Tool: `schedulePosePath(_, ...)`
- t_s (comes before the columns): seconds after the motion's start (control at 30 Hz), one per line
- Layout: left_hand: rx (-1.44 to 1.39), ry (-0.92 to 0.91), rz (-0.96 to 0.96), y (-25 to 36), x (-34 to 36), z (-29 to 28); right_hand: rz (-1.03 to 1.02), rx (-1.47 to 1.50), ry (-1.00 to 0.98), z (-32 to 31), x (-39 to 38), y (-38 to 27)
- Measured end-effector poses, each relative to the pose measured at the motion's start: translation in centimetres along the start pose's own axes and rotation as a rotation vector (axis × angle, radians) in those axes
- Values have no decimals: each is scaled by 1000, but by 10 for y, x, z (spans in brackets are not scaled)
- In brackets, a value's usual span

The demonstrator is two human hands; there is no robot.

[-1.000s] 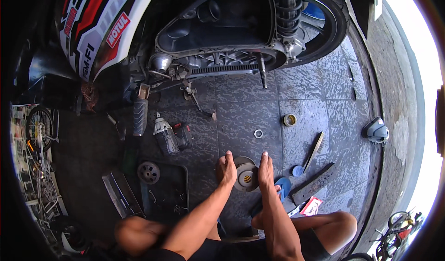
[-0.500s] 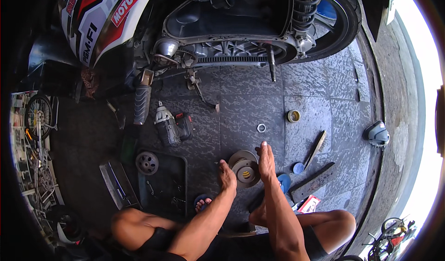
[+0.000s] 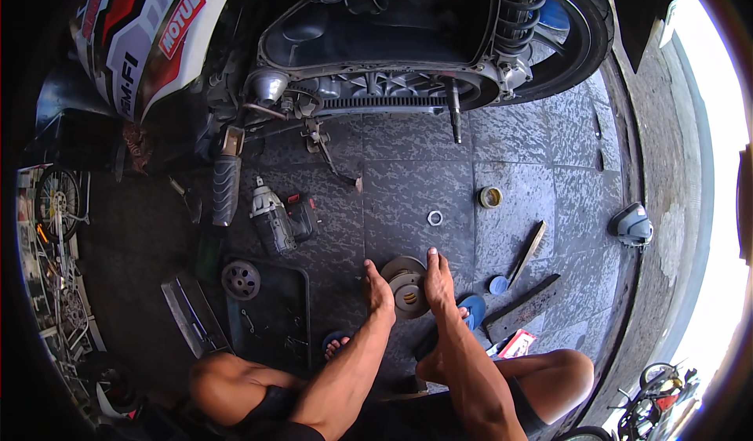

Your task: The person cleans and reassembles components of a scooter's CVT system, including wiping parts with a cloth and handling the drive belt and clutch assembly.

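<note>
A dark tiled floor (image 3: 416,170) spreads under everything. A scooter (image 3: 369,41) stands across the top, its side case open and its rear wheel (image 3: 594,45) at the upper right. A dark tray (image 3: 307,308) lies left of the person's arms, with a narrow open box (image 3: 179,304) beside it. A power wrench (image 3: 273,220) rests on the floor above the tray. A dark bar (image 3: 522,308) lies on the right.

The left hand (image 3: 379,292) and the right hand (image 3: 439,283) flank a metal pulley (image 3: 409,295), which sits on the floor between them, yellow showing in its centre hole. Both hands are spread flat, fingers straight; I cannot tell whether the palms press on it.

A holed metal disc (image 3: 241,279) sits in the tray's upper left corner. A brush (image 3: 527,254) lies near the bar, above a blue lid (image 3: 498,285). Farther up stand an open tin (image 3: 490,197) and, smallest, a metal nut (image 3: 434,218), beyond the pulley.
</note>
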State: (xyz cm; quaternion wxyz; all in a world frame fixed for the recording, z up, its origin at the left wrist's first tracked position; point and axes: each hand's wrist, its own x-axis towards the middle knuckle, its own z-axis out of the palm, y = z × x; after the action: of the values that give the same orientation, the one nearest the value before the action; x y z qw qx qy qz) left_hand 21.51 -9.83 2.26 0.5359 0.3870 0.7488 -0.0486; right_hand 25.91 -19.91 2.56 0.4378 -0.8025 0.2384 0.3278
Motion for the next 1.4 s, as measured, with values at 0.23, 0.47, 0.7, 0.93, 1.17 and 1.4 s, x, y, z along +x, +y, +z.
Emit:
schedulePosePath(0.23,45,3,42,-5,23,17,24,77,-46,4,29,17)
schedulePosePath(0.47,179,-130,88,-23,50,8,15,-56,-42,12,23,14)
schedulePosePath(0.7,308,155,333,-38,60,22,-37,-103,94,19,27,19)
schedulePosePath(0.93,444,204,460,-48,82,26,-36,-69,222,33,43,45)
schedulePosePath(1.17,538,237,527,-46,84,27,-78,-38,290,39,47,48)
schedulePosePath(1.4,565,244,621,-55,93,27,-113,1,336,43,52,59)
